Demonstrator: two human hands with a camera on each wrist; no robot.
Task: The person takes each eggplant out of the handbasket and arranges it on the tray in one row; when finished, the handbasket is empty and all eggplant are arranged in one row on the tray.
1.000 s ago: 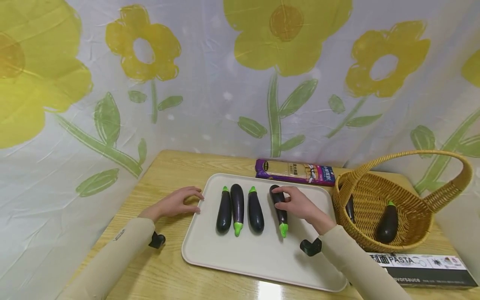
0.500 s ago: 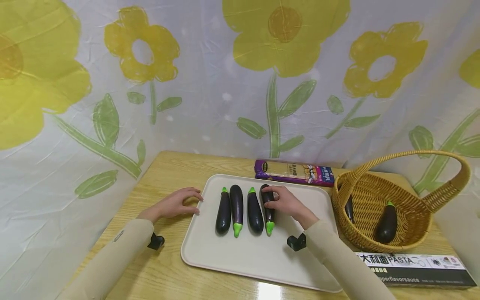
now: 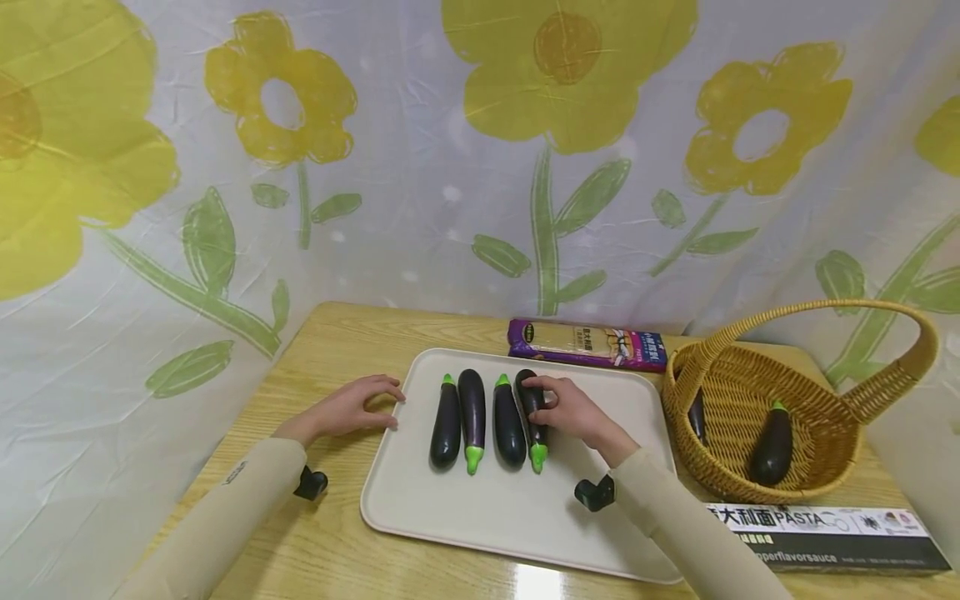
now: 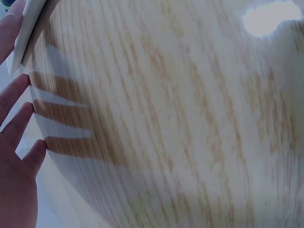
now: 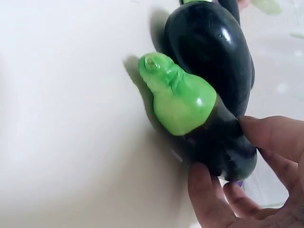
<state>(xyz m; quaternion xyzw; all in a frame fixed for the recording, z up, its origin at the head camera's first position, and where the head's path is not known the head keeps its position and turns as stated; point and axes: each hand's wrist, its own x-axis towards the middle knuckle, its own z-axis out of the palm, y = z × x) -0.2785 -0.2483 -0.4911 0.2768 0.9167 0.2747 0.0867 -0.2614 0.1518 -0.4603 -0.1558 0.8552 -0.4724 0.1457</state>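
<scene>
My right hand [image 3: 573, 410] pinches a dark purple eggplant [image 3: 537, 436] between thumb and fingers. It lies on the cream tray [image 3: 465, 512], green cap toward me, close beside another eggplant [image 3: 510, 429] whose cap points away. In the right wrist view, the thumb and fingers sit on either side of the held eggplant's [image 5: 221, 142] dark body. Further left, two more eggplants lie side by side, one cap-away [image 3: 446, 425] and one cap-near [image 3: 473, 412]. At the tray's left rim, my left hand [image 3: 348, 407] has loosely bent, spread fingers and holds nothing.
A wicker basket [image 3: 817, 433] with a tall handle stands right of the tray, eggplants [image 3: 772, 446] inside. A purple pasta packet [image 3: 587, 344] lies behind the tray. A black-and-white pasta box [image 3: 840, 542] sits front right on the wooden table [image 3: 322, 508]. A flowered curtain hangs behind.
My right hand has slid the held eggplant leftward across the tray, narrowing the gap to its neighbour. The left hand has stayed at the tray's rim.
</scene>
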